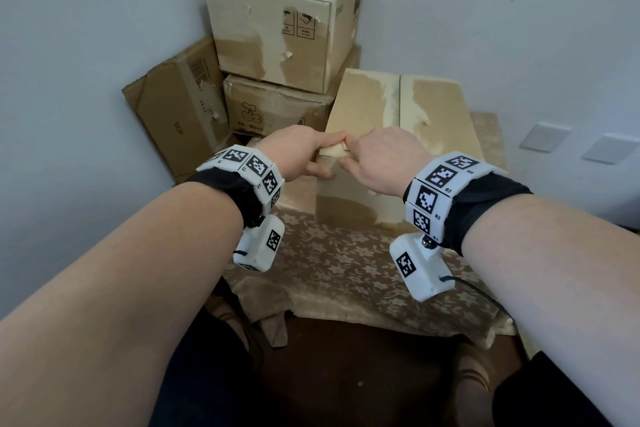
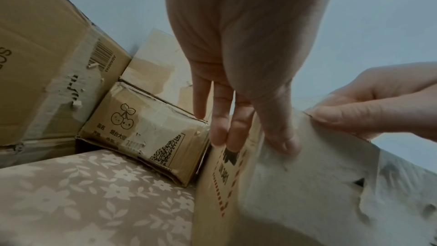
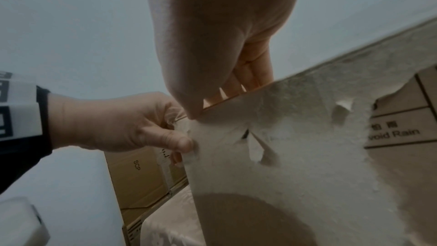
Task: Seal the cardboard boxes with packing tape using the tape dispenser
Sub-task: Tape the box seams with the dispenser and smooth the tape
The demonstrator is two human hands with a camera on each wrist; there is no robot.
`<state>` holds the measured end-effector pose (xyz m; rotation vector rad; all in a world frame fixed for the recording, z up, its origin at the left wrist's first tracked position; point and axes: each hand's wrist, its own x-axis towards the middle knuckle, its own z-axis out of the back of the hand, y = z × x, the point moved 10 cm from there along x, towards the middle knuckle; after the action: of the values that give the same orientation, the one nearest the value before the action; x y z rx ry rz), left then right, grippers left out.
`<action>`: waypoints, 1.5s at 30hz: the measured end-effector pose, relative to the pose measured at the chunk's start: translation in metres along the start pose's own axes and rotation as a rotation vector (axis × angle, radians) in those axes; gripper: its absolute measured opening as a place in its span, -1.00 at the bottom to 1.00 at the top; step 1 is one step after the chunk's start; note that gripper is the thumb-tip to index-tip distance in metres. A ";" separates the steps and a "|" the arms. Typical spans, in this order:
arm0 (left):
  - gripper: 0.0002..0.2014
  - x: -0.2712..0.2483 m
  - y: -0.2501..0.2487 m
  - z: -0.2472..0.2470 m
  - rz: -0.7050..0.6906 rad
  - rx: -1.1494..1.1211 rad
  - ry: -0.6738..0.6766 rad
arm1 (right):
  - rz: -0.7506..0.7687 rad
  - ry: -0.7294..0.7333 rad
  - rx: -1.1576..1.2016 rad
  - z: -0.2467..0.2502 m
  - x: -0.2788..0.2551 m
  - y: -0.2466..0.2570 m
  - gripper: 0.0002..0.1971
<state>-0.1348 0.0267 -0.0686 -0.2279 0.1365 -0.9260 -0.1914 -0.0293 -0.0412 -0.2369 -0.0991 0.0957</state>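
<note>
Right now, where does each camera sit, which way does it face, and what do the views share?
Head: worn on the head, looks forward and down at the near box on the floral cloth; both forearms, left hand and right hand show.
Left wrist: looks along the left hand's fingers at the box's near corner; the right hand also shows.
Right wrist: looks along the right hand at the box's torn face; the left hand also shows.
Shared: all three show both hands gripping that corner.
</note>
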 end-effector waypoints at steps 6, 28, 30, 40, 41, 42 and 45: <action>-0.35 0.000 0.001 0.001 0.001 -0.011 0.029 | 0.006 0.013 -0.001 -0.001 0.000 0.000 -0.49; -0.67 0.011 -0.005 0.022 0.089 0.002 0.023 | -0.125 0.119 0.361 -0.004 -0.010 -0.045 -0.48; -0.59 0.015 -0.004 0.017 0.096 0.039 0.031 | -0.087 0.202 0.343 -0.017 -0.011 -0.040 -0.49; -0.36 0.015 -0.015 0.008 -0.018 0.127 0.088 | -0.044 0.282 0.372 -0.049 -0.012 -0.036 -0.36; -0.34 0.014 -0.013 0.007 -0.009 0.112 0.096 | -0.041 0.270 0.359 -0.050 -0.012 -0.035 -0.35; -0.32 0.014 -0.012 0.007 -0.002 0.098 0.102 | -0.041 0.259 0.346 -0.051 -0.013 -0.035 -0.33; -0.29 0.013 -0.012 0.005 0.002 0.111 0.116 | -0.042 0.216 0.318 -0.048 -0.014 -0.033 -0.32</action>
<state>-0.1350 0.0099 -0.0609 -0.0712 0.1916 -0.9418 -0.1977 -0.0740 -0.0810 0.0735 0.1262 0.0429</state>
